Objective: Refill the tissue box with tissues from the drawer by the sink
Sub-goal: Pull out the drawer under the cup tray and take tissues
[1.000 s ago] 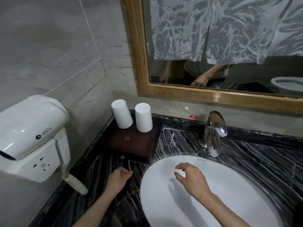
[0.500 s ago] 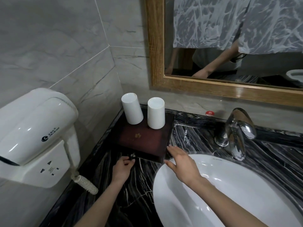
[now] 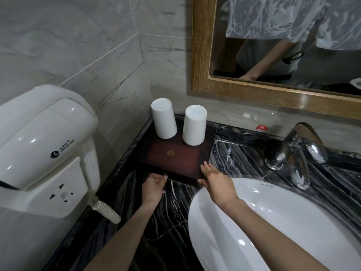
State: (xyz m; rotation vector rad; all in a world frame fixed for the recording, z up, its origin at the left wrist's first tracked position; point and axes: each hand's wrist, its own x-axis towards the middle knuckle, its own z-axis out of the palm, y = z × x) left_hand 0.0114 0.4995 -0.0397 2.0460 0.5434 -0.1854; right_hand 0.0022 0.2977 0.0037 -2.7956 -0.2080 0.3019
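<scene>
At the dark box (image 3: pixel 173 155), left hand (image 3: pixel 153 189) pinches its front; right hand (image 3: pixel 216 182) open on corner

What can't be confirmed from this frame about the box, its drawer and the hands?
- Wooden box, head view: front face foreshortened; drawer open or closed unclear.
- Left hand: curled fingers hide any knob pinched.
- Right hand: its own back hides contact with the box corner.
- Tissues: none visible.
- Two cups: contents unseen; they appear upside down.
</scene>
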